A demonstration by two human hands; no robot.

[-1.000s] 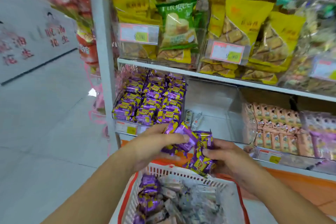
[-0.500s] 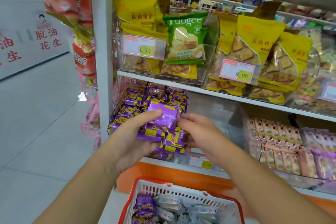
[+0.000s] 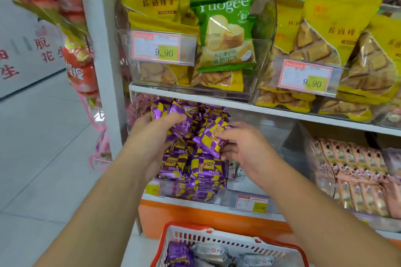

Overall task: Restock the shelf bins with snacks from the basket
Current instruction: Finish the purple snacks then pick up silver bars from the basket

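Both hands, left hand (image 3: 156, 134) and right hand (image 3: 236, 147), clasp purple snack packets (image 3: 208, 138) over the shelf bin (image 3: 186, 193).

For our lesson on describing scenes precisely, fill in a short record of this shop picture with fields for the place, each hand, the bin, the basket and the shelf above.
place: shop aisle, facing a snack shelf
left hand: grips purple snack packets over the bin
right hand: fingers pinch another purple packet
bin: clear, on the lower shelf, stacked with purple packets
basket: red and white, below the hands, holding purple and grey packets
shelf above: yellow bags, one green bag, price tags reading 9.90
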